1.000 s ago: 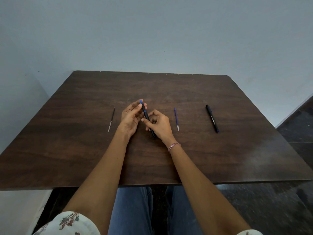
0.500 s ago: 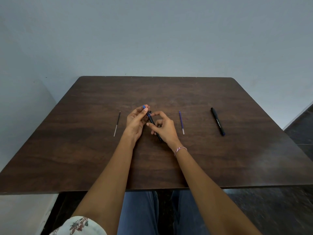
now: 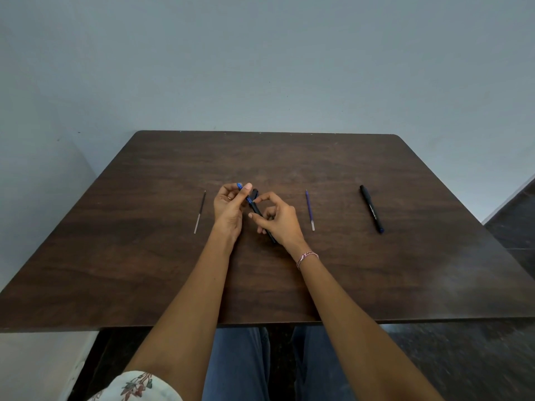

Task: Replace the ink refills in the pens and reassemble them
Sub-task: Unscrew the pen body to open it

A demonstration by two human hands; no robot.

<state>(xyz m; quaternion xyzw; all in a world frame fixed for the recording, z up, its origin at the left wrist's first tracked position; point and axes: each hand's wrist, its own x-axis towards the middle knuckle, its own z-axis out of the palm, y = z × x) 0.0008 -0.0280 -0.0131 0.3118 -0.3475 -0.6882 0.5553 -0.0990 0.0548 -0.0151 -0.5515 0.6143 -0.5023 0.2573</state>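
Both hands work one black pen [image 3: 258,212] over the middle of the dark wooden table [image 3: 347,270]. My left hand [image 3: 228,206] pinches the pen's blue end piece [image 3: 240,186] at the top. My right hand [image 3: 277,221] grips the black barrel lower down, and the barrel's lower tip pokes out under the palm. A blue refill [image 3: 309,209] lies on the table right of my right hand. A dark thin refill [image 3: 200,211] lies left of my left hand. A second black pen [image 3: 371,208], closed, lies further right.
The table's near edge [image 3: 260,324] runs across above my lap. A pale wall stands behind the table and to the left. Dark floor shows at the right.
The blue end piece has drawn a little away from the black barrel between my hands. The view tilted, so the table sits lower in frame.
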